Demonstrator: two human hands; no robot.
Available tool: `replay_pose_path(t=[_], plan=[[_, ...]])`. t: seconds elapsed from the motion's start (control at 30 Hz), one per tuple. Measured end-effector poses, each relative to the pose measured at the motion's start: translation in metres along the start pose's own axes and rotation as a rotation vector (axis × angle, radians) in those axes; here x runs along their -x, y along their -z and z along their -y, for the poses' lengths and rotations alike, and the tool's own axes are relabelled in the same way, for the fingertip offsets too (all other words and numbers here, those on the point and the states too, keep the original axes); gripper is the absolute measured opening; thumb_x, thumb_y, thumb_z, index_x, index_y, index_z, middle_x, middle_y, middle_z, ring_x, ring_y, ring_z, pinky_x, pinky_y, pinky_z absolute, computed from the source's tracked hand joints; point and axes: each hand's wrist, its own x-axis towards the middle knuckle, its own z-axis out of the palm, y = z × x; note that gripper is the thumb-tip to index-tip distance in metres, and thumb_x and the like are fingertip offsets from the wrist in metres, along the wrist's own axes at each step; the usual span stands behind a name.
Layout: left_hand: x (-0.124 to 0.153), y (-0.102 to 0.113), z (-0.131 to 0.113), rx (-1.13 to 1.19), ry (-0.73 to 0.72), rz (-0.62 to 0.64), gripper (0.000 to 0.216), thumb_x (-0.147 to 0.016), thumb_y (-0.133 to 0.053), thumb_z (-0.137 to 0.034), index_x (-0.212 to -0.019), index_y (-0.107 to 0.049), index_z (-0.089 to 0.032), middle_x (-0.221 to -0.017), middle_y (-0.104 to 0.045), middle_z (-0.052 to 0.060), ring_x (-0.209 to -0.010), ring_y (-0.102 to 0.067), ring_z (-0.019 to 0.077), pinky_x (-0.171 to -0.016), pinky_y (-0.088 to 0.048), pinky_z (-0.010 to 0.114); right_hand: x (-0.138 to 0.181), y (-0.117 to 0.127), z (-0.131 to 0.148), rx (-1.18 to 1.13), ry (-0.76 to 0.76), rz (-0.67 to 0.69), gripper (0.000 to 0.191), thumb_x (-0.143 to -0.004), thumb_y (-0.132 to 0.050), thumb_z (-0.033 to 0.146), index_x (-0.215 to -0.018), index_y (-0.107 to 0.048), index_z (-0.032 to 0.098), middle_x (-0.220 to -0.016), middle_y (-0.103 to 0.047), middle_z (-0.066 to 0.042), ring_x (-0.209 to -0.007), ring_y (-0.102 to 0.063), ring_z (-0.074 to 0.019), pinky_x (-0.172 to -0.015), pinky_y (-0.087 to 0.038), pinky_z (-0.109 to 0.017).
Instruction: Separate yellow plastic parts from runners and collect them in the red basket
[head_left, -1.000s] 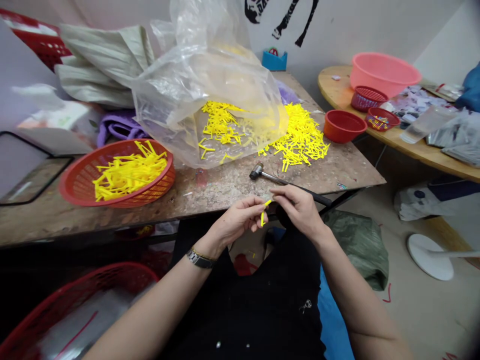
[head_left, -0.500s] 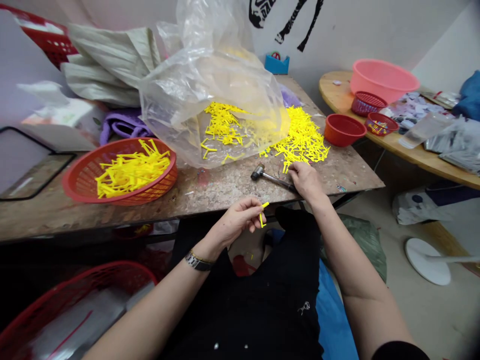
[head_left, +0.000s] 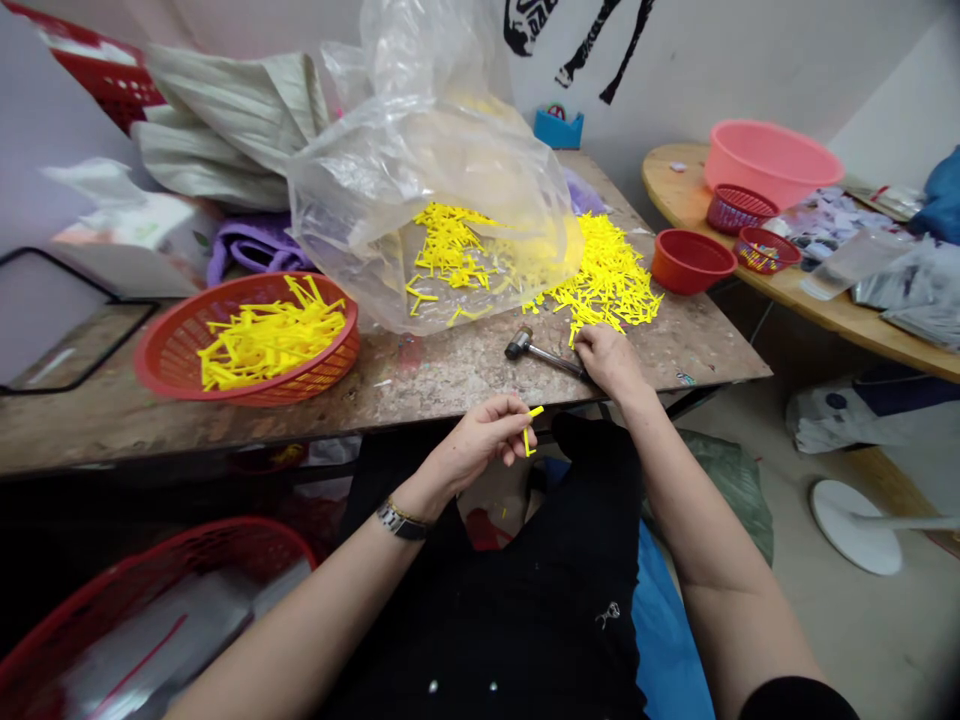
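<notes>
My left hand [head_left: 480, 437] pinches a small yellow plastic piece [head_left: 529, 428] just below the table's front edge [head_left: 420, 415]. My right hand [head_left: 609, 360] rests on the tabletop at the near edge of a loose pile of yellow pieces [head_left: 604, 278], fingers curled over the handle of a small hammer [head_left: 525, 347]. Whether the fingers pinch a yellow piece or grip the handle is hidden. A clear plastic bag [head_left: 431, 200] with more yellow pieces lies behind the hammer. A red mesh basket [head_left: 247, 340] of yellow pieces sits to the left.
A red bowl [head_left: 691, 262] stands at the table's right corner. A second table on the right carries a pink basin [head_left: 771, 165] and small red baskets [head_left: 739, 208]. A red basket [head_left: 150, 620] sits at lower left near my knee. A white fan base [head_left: 855, 512] is on the floor.
My right hand left the piece held by my left hand and moved up onto the table beside the hammer and the yellow pile. My left hand stayed put with its piece.
</notes>
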Motion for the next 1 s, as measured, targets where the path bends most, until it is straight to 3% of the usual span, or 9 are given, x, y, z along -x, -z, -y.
replay_pose_path(t=[0.17,0.37,0.53,0.7,1.0], plan=[[0.004,-0.002,-0.008,0.037,-0.001,0.013,0.026,-0.080,-0.079,-0.033,-0.085,-0.060,-0.016,-0.072,-0.070,0.001,-0.050,-0.059,0.0056,-0.045,-0.045,0.014,0.009,0.004,-0.002,-0.246,-0.013,-0.051,0.016,-0.082,-0.052,0.016,-0.080,-0.067,0.021,-0.085,-0.070,-0.004,-0.084,-0.061,-0.0201,-0.079,-0.044,-0.031],[0.003,0.001,-0.013,0.096,-0.022,-0.003,0.030,-0.077,-0.083,-0.033,-0.089,-0.062,-0.015,-0.074,-0.072,0.002,-0.052,-0.060,0.0059,-0.045,-0.046,0.013,0.041,0.017,0.006,-0.620,-0.043,-0.086,0.012,-0.083,-0.056,0.028,-0.077,-0.063,0.020,-0.073,-0.062,0.002,-0.070,-0.056,-0.0148,-0.067,-0.041,-0.028],[-0.001,0.003,-0.014,0.179,-0.036,0.020,0.030,-0.077,-0.083,-0.027,-0.100,-0.066,-0.015,-0.072,-0.072,0.002,-0.051,-0.060,0.0066,-0.042,-0.044,0.013,0.071,0.027,0.022,-0.761,-0.069,-0.004,0.012,-0.083,-0.060,0.031,-0.079,-0.063,0.020,-0.070,-0.058,0.004,-0.065,-0.052,-0.0123,-0.062,-0.039,-0.027],[-0.002,0.000,-0.015,0.222,-0.022,0.045,0.035,-0.079,-0.082,-0.021,-0.110,-0.070,-0.013,-0.073,-0.072,0.002,-0.051,-0.060,0.0067,-0.042,-0.044,0.013,0.092,0.028,0.041,-0.910,-0.069,0.131,0.011,-0.083,-0.060,0.030,-0.082,-0.064,0.019,-0.075,-0.064,0.002,-0.070,-0.058,-0.0133,-0.066,-0.044,-0.027],[0.003,-0.001,-0.011,0.221,-0.033,0.167,0.031,-0.080,-0.082,-0.023,-0.108,-0.072,-0.013,-0.076,-0.073,0.002,-0.048,-0.059,0.0056,-0.044,-0.047,0.014,0.111,0.021,0.055,-1.167,-0.161,0.342,0.016,-0.079,-0.068,0.035,-0.079,-0.062,0.019,-0.078,-0.070,-0.001,-0.066,-0.058,-0.0112,-0.064,-0.046,-0.026]])
